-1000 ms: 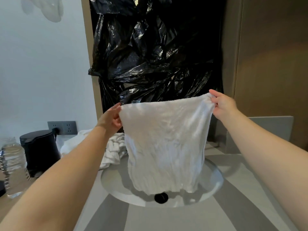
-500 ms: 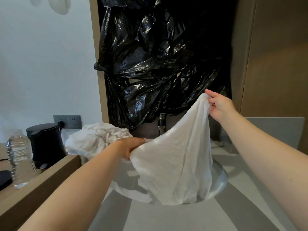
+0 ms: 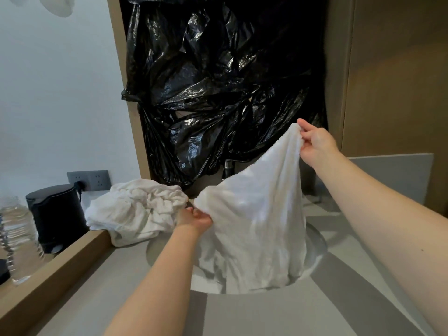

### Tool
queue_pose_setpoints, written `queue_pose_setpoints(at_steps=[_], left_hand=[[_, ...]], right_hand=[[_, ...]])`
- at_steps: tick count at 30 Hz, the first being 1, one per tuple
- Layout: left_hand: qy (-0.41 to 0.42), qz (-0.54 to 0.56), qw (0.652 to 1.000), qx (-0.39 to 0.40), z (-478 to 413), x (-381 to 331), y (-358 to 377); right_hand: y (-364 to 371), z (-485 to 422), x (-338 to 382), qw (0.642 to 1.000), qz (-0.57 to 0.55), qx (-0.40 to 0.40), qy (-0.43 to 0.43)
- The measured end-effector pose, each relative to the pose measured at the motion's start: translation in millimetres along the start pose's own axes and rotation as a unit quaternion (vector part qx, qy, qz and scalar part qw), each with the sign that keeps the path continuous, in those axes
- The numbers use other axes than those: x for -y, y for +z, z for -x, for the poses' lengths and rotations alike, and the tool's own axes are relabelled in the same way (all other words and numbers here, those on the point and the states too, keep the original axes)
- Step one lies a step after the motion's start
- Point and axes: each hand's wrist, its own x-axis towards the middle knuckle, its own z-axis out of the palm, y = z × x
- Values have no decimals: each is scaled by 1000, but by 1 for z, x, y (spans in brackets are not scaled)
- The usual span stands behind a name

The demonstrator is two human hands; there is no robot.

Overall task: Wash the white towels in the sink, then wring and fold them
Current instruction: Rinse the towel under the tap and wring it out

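White towel [image 3: 257, 214] over sink [image 3: 317, 241], top edge slanting up-right: right hand [image 3: 315, 144] fingers pinch high corner, left hand [image 3: 196, 218] fingers grip low corner. Crumpled towels [image 3: 135, 209] left; worktop [image 3: 254, 311] bare toward camera.

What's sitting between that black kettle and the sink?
In the head view, a crumpled heap of white towels lies between the black kettle and the sink.

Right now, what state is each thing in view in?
held towel, unfolded, hanging between both hands, lower end down at the sink
left hand, gripping its lower corner
right hand, pinching its raised corner
towel pile, crumpled beside the sink, untouched
kettle, lid down
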Motion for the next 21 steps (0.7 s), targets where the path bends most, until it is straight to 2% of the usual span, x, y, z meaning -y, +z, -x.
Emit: queue_pose_setpoints(at_steps=[1, 4, 7, 12, 13, 15, 17, 18, 19, 21], left_hand=[[13, -28, 1000, 3, 4, 7, 0], [12, -201, 979, 4, 8, 21, 3], [-17, -176, 980, 86, 15, 16, 14], [24, -155, 980, 121, 16, -22, 20], [22, -171, 975, 141, 18, -31, 20], [31, -297, 943, 149, 23, -51, 26], [57, -478, 870, 111, 29, -67, 35], [74, -529, 842, 78, 30, -74, 40], [96, -546, 831, 44, 28, -81, 42], [136, -507, 851, -3, 23, -92, 44]], right_hand=[[-2, -1, 2, 1000, -8, -6, -1], [-10, -7, 6, 1000, 0, -25, 4], [-26, -18, 13, 999, -6, -53, 1], [-51, -32, 25, 993, 27, -113, -18], [-54, -35, 26, 991, 34, -125, -23], [-60, -42, 25, 988, 41, -144, -25], [-60, -42, 24, 986, 53, -159, -23], [-57, -38, 23, 984, 57, -166, -24], [-54, -33, 23, 983, 63, -170, -26], [-48, -25, 22, 981, 82, -172, -38]])
